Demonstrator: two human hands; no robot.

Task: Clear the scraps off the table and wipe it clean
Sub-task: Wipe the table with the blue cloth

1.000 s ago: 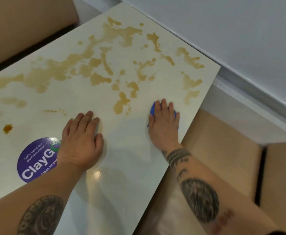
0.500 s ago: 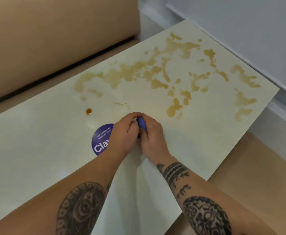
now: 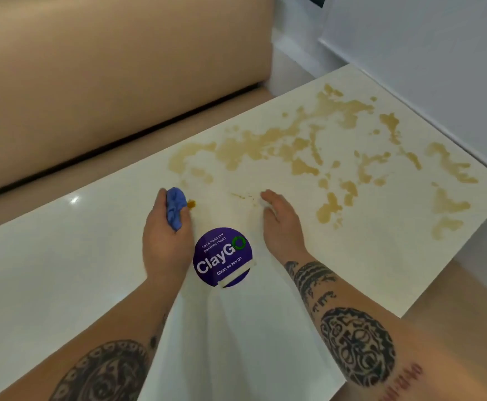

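Your left hand (image 3: 165, 238) holds the blue cloth (image 3: 174, 208) bunched up, fingers curled round it, and that grip sits toward the desk's (image 3: 48, 270) far edge, about midway along it. The small orange-brown scrap (image 3: 191, 203) lies just to the right of the cloth's upper end — almost touching it, perhaps touching; the view does not settle which. So the scrap is on the cloth's right side, and a short push rightward from the left hand should, by my reading, meet it at once.

Your right hand (image 3: 280, 219) is released, fingers loosely extended, resting on or just above the desk, well to the right of the scrap. The left hand is plainly the nearer one. A faint thin streak (image 3: 238, 195) lies between the two hands, nearer the right fingertips.

The big brown spill (image 3: 308, 146) spreads from the far edge, beyond both hands, across to the right end of the desk — its long run goes left to right, following the far edge. It lies ahead and to the right of the cloth, so wiping will likely have to travel that way.

The round purple sticker (image 3: 222, 257) sits between your wrists, toward the near side, with a pale strip across its lower part.
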